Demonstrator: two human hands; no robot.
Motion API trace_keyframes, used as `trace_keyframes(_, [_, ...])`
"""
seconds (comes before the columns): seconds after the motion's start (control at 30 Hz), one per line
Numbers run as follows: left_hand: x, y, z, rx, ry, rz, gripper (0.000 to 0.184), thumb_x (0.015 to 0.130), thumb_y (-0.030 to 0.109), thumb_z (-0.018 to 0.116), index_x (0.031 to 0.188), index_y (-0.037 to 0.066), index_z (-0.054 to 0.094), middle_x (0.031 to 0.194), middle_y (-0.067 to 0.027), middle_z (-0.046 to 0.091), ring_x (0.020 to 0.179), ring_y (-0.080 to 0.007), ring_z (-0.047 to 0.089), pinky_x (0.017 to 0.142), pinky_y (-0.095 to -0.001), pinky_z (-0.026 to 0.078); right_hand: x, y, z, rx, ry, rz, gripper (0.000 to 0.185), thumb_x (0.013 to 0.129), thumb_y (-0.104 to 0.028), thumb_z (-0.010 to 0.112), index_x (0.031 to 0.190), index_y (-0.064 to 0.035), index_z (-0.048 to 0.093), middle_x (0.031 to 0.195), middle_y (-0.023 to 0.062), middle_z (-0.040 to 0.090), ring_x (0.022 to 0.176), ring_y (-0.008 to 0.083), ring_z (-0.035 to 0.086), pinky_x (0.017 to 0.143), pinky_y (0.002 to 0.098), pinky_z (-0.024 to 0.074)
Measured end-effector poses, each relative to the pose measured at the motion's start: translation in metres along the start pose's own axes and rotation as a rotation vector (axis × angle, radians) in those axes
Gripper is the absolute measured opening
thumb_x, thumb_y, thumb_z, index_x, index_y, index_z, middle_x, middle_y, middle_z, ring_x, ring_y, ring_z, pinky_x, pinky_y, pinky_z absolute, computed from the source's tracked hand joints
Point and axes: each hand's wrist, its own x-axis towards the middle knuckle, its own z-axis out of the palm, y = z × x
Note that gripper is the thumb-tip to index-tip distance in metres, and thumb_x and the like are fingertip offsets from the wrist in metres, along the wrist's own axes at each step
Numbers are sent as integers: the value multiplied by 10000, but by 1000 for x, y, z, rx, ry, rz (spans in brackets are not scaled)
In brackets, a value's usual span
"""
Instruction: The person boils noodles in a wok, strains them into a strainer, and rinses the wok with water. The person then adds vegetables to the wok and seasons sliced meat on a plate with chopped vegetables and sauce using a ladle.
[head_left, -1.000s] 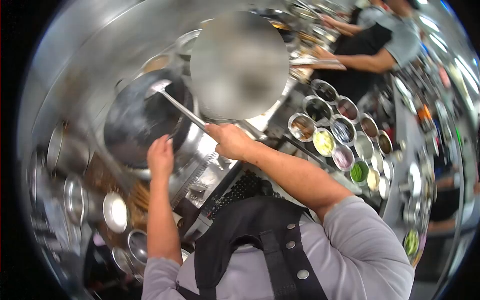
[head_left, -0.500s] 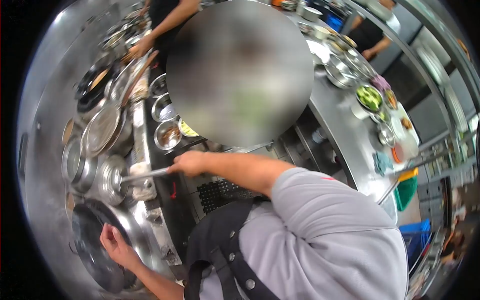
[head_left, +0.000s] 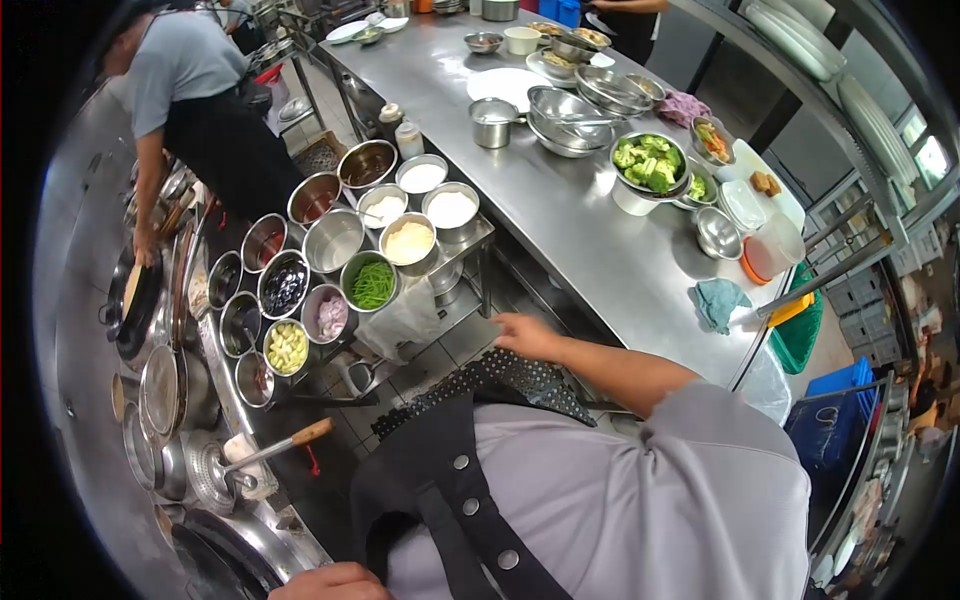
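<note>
My right hand (head_left: 528, 337) reaches out over the floor between the stove and the steel counter. It holds nothing and its fingers are loosely extended, apart from any object. At the bottom edge my left hand (head_left: 335, 582) is cut off, with only its back and knuckles showing near the stove's front edge; its fingers are hidden. A perforated ladle (head_left: 212, 478) with a wooden-tipped handle rests on the stove side, its handle sticking out over the edge. Partly cut off below it is a black wok (head_left: 205, 555).
Steel containers of ingredients, including chopped green vegetables (head_left: 373, 285) and a yellow cut vegetable (head_left: 286, 347), stand on a low stand. A bowl of broccoli (head_left: 648, 163) and a teal cloth (head_left: 720, 304) are on the counter (head_left: 600, 260). A co-worker (head_left: 195, 90) leans over another wok (head_left: 130, 305).
My right hand has let go of the ladle handle and moved right, away from the stove. My left hand has drawn back from over the wok to the bottom edge. The view has turned right.
</note>
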Motion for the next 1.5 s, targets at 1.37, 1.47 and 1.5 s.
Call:
trace_keyframes(1.37, [-513, 88, 269, 867, 1807, -2382, 530, 770, 214, 787, 1254, 58, 638, 1417, -272, 385, 1236, -483, 452, 1052, -509, 422, -11, -647, 440, -66, -1293, -429, 613, 903, -28, 559, 1473, -74, 338, 788, 57, 565, 596, 139, 538, 490, 296, 473])
trace_keyframes(1.47, [-500, 99, 294, 1198, 1892, -2262, 516, 746, 127, 783, 1239, 62, 644, 1439, -244, 397, 1220, -473, 461, 1046, -511, 429, -46, -650, 469, 82, -1485, -261, 500, 908, -23, 549, 1377, -84, 384, 777, 75, 565, 575, 146, 533, 465, 290, 465])
trace_keyframes(1.5, [-492, 106, 299, 1195, 1905, -2282, 516, 746, 127, 783, 1239, 62, 644, 1439, -244, 397, 1220, -473, 461, 1046, -511, 429, -56, -647, 475, 169, -1542, -168, 459, 915, -30, 549, 1346, -89, 401, 766, 80, 569, 553, 136, 515, 448, 278, 453])
